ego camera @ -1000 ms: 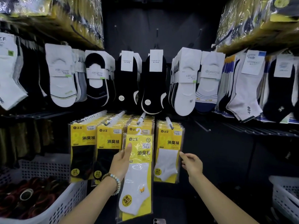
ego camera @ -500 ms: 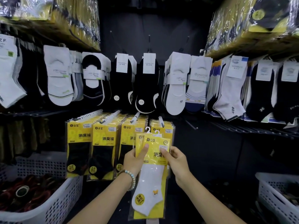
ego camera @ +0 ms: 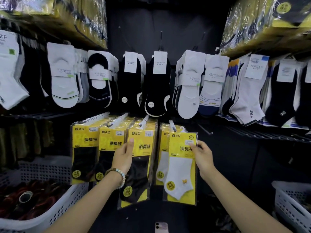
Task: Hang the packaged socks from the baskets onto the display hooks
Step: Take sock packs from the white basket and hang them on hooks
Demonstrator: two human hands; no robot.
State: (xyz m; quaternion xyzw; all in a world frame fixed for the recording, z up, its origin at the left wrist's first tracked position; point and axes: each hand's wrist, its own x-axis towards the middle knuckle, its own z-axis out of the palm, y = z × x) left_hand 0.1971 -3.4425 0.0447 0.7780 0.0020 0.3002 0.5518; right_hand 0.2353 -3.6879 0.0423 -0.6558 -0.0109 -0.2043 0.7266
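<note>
The step in hand is hanging one packet. The right hand [ego camera: 202, 157] pinches the packet of white socks [ego camera: 182, 167] by its upper right edge, thumb on the yellow face and fingers behind, and holds it up at the right end of the lower row of hooks. The packet's white hanger loop [ego camera: 182, 128] sits just beside the tip of the rightmost hook [ego camera: 172, 126], in front of the white-sock packets already hanging there. The view is too coarse at that spot to say whether the loop is over the tip yet; it looks just short of it.

The left hand [ego camera: 123, 157] has its grip on the front packet of black socks [ego camera: 139, 167] on the next hook to the left. Its thumb lies flat on the face and its fingers curl behind the left edge, as if to keep that stack out of the way.

As I judge it, the next move calls for a small shift left and back, so the loop's opening meets the hook tip. Then comes a push along the hook before the right grip lets go. More stock waits in the left basket [ego camera: 50, 214] and the right basket [ego camera: 289, 199].
</note>
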